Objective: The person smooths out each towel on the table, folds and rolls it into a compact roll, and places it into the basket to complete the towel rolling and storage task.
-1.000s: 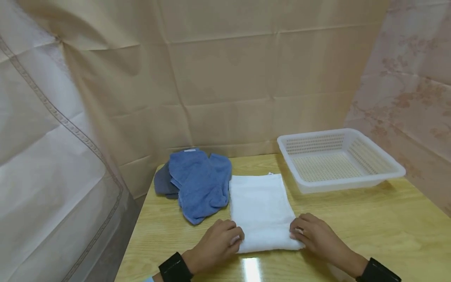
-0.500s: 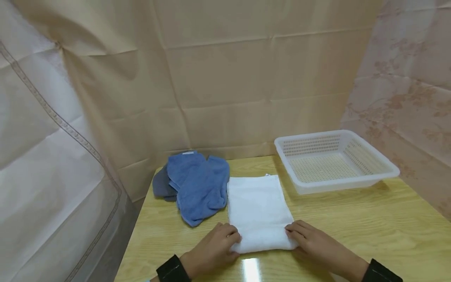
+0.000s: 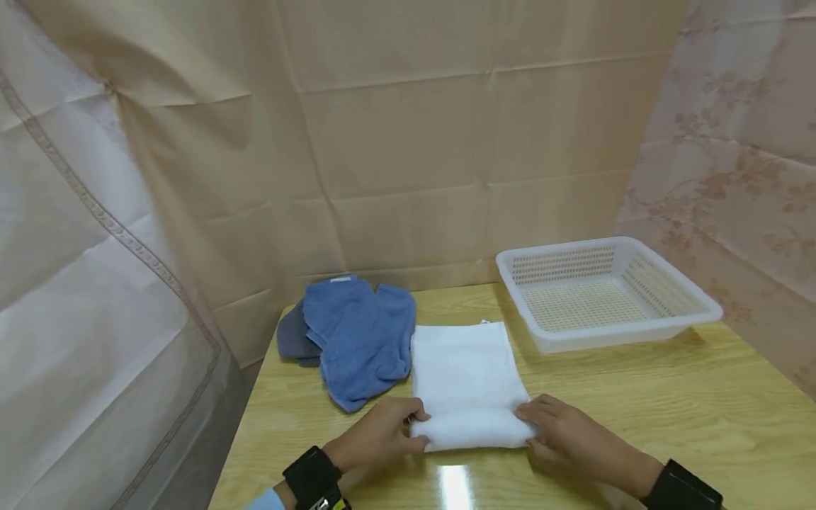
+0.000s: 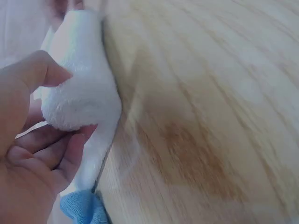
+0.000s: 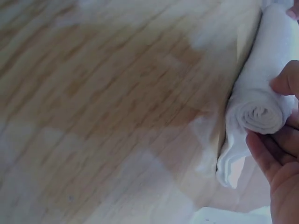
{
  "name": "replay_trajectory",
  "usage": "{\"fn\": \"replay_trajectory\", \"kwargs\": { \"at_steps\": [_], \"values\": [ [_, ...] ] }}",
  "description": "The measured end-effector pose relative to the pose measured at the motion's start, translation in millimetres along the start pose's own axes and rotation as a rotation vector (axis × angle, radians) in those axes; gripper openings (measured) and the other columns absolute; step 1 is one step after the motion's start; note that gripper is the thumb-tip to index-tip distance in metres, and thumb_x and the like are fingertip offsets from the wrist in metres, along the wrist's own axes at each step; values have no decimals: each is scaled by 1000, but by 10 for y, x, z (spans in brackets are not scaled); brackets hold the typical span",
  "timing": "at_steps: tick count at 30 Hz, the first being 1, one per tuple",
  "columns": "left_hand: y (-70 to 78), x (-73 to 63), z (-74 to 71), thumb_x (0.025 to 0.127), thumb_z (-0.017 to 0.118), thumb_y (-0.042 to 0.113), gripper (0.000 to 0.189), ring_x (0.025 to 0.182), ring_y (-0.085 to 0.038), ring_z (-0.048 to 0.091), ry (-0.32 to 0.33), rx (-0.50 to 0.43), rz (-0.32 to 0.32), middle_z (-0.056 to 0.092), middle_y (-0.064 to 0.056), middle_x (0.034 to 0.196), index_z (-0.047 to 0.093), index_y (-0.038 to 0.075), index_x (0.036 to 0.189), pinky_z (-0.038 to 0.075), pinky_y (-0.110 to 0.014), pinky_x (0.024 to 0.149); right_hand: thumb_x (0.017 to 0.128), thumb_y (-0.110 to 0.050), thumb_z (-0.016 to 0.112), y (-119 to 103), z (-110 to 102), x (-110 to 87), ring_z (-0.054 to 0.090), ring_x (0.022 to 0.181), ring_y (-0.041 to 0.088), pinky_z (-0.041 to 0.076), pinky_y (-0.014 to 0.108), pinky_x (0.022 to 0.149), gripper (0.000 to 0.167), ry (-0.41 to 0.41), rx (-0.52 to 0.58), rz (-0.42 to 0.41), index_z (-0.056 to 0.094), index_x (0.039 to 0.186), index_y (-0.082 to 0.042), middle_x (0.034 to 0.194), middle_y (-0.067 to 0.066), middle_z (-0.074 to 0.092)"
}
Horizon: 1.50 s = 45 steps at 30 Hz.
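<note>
A white towel [image 3: 468, 365] lies on the table, its near end rolled into a thick roll. My left hand [image 3: 380, 433] grips the left end of that roll, thumb over it and fingers curled beneath, as the left wrist view shows. At the other end my right hand [image 3: 564, 435] holds the roll between thumb and fingers. The spiral of layers in the rolled towel [image 5: 261, 116] shows in the right wrist view. The far part of the towel is still flat, with a small tag at its back edge.
A crumpled blue towel [image 3: 366, 340] lies left of the white one, partly over a grey cloth [image 3: 296, 336]. A white plastic basket [image 3: 637, 327] stands at the back right of the wooden table [image 3: 637, 397]. Curtain-like cloths [image 3: 395, 142] hang behind and at the sides.
The near end of the white towel has become a thicker, rounder roll. My left hand has opened its grasp from a curled pinch to thumb and fingers around the roll's end.
</note>
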<state>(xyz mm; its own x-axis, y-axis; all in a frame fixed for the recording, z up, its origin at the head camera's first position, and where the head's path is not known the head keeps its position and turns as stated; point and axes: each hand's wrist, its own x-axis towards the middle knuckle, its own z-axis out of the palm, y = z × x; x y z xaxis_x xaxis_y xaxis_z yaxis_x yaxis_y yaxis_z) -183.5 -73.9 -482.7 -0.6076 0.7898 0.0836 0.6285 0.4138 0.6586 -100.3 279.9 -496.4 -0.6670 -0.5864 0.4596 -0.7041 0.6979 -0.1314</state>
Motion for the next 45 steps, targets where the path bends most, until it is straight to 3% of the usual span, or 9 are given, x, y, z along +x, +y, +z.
{"fn": "replay_trajectory", "kwargs": {
  "at_steps": [4, 14, 20, 25, 31, 36, 38, 41, 45],
  "values": [
    [-45, -17, -32, 93, 79, 20, 15, 80, -1, 61, -20, -141, -53, 69, 11, 99, 71, 15, 104, 53, -21, 75, 90, -13, 78, 37, -29, -11, 64, 101, 12, 58, 30, 79, 39, -69, 151, 66, 69, 126, 0, 113, 2, 69],
    [-109, -46, -24, 99, 71, 29, 11, 81, -3, 55, -19, -258, -85, 64, 12, 88, 72, 18, 101, 47, -22, 73, 104, -14, 64, 117, -67, -21, 48, 71, -5, 47, 21, 60, 30, -137, 457, 181, 68, 125, 6, 90, -14, 60],
    [-150, -49, 36, 103, 64, 36, 19, 72, -4, 57, 32, -226, -118, 61, 11, 79, 71, 19, 99, 47, -22, 64, 103, -13, 64, 79, -17, -13, 56, 87, 1, 52, 26, 70, 23, -79, 302, 142, 73, 121, -2, 103, -9, 66],
    [-121, -90, 76, 103, 64, 34, 13, 74, -8, 61, 81, -216, -102, 64, 9, 91, 66, 22, 107, 52, -24, 66, 99, -12, 70, 26, 25, 2, 59, 98, 9, 54, 27, 77, 18, 2, 135, 74, 77, 114, -5, 111, -3, 62],
    [-32, -79, 118, 103, 66, 22, 13, 96, -7, 53, 196, 14, 107, 54, 7, 109, 73, 20, 113, 50, -24, 82, 92, -11, 78, -7, -1, 39, 59, 99, 7, 45, 33, 84, 28, 52, 88, 80, 72, 120, -10, 114, -8, 65],
    [6, -50, 148, 94, 77, 10, 7, 90, -7, 52, 308, 295, 337, 60, 7, 96, 77, 15, 89, 45, -17, 79, 101, -21, 69, -15, 29, 56, 60, 95, 9, 43, 31, 84, 10, 152, 56, -40, 72, 108, -15, 109, -7, 65],
    [20, -46, 147, 94, 76, 10, 10, 86, -8, 53, 310, 378, 412, 62, 6, 94, 76, 15, 86, 43, -16, 77, 107, -25, 58, -21, 43, 61, 60, 94, 12, 46, 27, 82, 20, 178, 42, -115, 73, 104, -13, 107, -3, 63],
    [42, -81, 123, 93, 79, 22, 11, 90, -9, 55, 263, 465, 465, 62, 4, 101, 77, 13, 98, 45, -18, 79, 109, -22, 46, -39, 40, 53, 61, 97, 16, 50, 23, 82, 34, 161, 8, -189, 74, 106, -4, 110, 3, 62],
    [57, -154, 90, 84, 87, 40, 52, 105, -12, 56, 171, 536, 430, 60, 0, 117, 72, 9, 122, 48, -25, 90, 104, -31, 59, -58, -7, -27, 61, 111, 21, 50, 23, 95, 41, 74, -78, -191, 69, 124, 3, 126, 7, 60]
  ]
}}
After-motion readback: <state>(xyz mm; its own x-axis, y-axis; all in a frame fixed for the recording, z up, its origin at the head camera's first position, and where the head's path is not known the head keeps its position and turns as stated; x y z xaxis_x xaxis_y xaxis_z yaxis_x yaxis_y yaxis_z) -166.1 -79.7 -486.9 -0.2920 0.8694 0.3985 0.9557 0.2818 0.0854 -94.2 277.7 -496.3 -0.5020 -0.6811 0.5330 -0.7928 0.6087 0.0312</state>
